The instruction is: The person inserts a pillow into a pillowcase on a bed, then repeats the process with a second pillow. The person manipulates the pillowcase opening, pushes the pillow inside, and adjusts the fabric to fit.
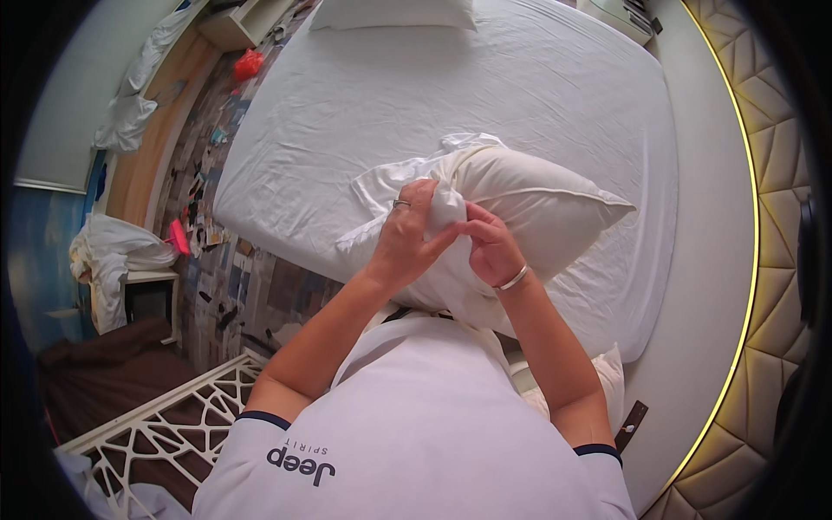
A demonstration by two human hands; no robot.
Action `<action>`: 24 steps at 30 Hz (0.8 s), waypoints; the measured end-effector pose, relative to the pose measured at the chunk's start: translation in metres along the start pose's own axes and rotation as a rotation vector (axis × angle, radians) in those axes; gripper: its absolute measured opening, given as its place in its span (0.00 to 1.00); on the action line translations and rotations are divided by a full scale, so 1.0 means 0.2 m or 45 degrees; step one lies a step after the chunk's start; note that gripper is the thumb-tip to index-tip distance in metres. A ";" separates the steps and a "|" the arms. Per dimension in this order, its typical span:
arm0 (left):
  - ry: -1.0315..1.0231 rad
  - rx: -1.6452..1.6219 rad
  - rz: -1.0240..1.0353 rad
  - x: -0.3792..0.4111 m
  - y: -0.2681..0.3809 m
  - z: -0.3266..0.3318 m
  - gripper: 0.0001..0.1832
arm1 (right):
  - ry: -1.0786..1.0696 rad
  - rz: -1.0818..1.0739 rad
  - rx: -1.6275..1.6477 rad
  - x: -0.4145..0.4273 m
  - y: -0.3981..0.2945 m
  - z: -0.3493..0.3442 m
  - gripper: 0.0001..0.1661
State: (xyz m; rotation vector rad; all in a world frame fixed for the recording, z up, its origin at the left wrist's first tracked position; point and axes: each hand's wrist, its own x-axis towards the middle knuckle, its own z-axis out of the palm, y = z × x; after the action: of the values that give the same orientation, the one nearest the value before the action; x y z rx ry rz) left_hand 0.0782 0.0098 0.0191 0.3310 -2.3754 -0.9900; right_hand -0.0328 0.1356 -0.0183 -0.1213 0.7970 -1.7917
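Note:
A plump white pillow with a piped seam lies at the near edge of the bed, in front of my body. White pillowcase fabric is bunched around its left end and spreads flat onto the sheet. My left hand, with a ring on one finger, grips a fold of that fabric. Fingers of my right hand pinch the same fold from the other side, and a bracelet circles that wrist. The pillow's lower left part is hidden behind my hands and forearms.
White fitted sheet covers the mattress, with another pillow at the far edge. A padded wall panel with a light strip runs along the right. Left are a littered floor, a red bag, heaped linen and a lattice screen.

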 end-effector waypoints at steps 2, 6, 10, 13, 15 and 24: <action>-0.046 0.014 0.012 0.01 -0.05 0.01 0.24 | -0.017 0.001 -0.080 0.01 0.01 -0.02 0.24; -0.073 0.022 0.150 0.03 -0.13 0.00 0.22 | -0.082 -0.022 -0.364 0.01 -0.06 -0.01 0.25; 0.034 0.210 0.199 0.00 -0.13 0.06 0.18 | 0.046 -0.162 -1.180 -0.03 -0.13 0.06 0.23; 0.080 0.232 0.182 -0.01 -0.12 0.06 0.16 | 0.284 -0.474 -2.046 -0.09 -0.14 0.18 0.19; 0.175 0.141 0.178 0.01 -0.10 0.06 0.15 | 0.464 -0.744 -2.434 -0.11 -0.14 0.18 0.16; 0.131 -1.326 -0.884 0.07 -0.07 0.01 0.13 | 0.748 -1.156 -2.671 -0.18 -0.22 0.07 0.13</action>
State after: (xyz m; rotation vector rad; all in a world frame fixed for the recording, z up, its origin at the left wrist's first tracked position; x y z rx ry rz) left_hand 0.0656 -0.0039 0.0137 0.7595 -1.3444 -2.2585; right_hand -0.0480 0.1681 0.0282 -1.4980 3.0646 -0.7853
